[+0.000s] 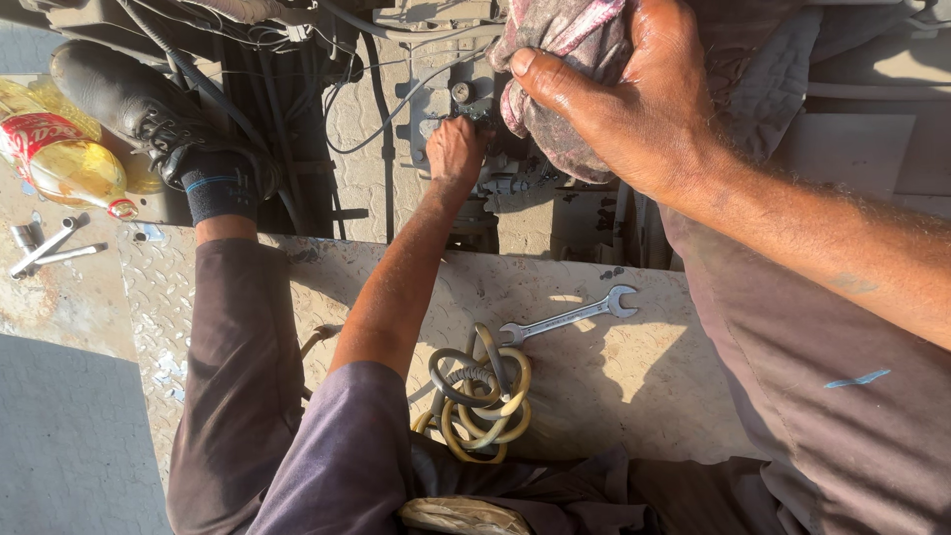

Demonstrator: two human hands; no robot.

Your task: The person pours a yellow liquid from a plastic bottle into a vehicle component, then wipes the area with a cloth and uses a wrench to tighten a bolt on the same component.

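At top centre, down among grey machine parts (495, 149) and cables (386, 109), left hand (454, 149) with fingers curled shut around a small fitting; what exactly is gripped too hidden to tell. Left arm stretched from the lower middle up to that spot, sleeve (337, 446) purple-grey. Just to the right and nearer the camera, right hand (634, 99) closed tight on a dirty pink-grey rag (565, 59), thumb across the cloth, rag bunched against the machinery. Right forearm running off toward the right edge over a dark brown garment. Below the hands, a sunlit checker-plate deck (614, 386). On the deck, a silver open-ended wrench (570, 317), lying flat and slanted, well apart from both hands. Just left of the wrench's lower end, a coil of yellowish and grey hose (480, 391). At upper left, a leg in brown trousers ending in a dark sock and black boot (129, 99), planted on the frame. Far left, a clear plastic bottle (64, 159) of yellow liquid with a red label, and near it some loose silver sockets and bars (45, 248).
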